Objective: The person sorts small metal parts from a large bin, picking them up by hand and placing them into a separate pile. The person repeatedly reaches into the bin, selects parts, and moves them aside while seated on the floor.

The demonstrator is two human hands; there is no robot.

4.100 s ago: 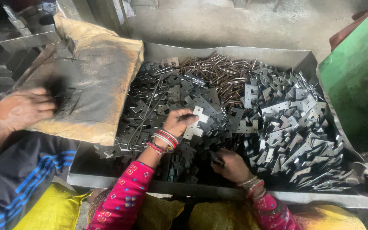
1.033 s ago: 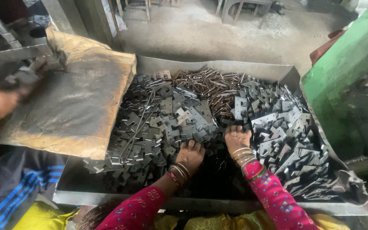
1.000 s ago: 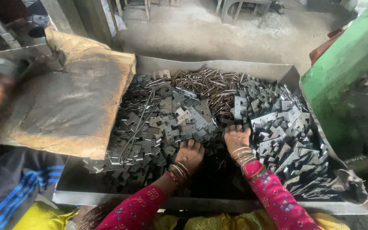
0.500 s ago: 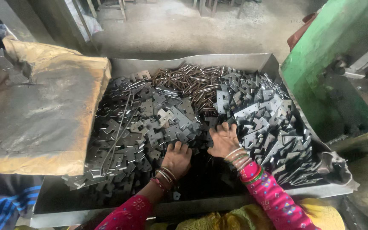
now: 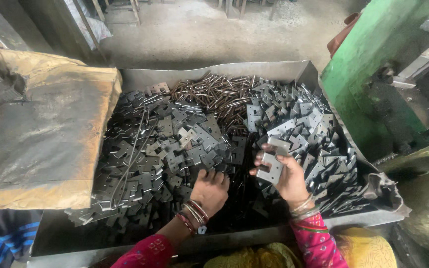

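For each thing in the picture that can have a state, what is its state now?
Right hand: raised, gripping a flat metal plate.
Left hand: palm down on the loose metal plates.
Metal tray: heaped with parts.
Thin rods: piled at the far side.
Sack: lying flat, dirty.

A shallow grey metal tray (image 5: 294,69) carries everything, its near rim just below both wrists. Flat notched steel plates (image 5: 175,144) lie heaped across it, thickest beyond and outward of the left hand (image 5: 209,191) and outward of the right hand (image 5: 284,173). Rusty brown pins (image 5: 214,94) pile at the far wall, well beyond both hands.
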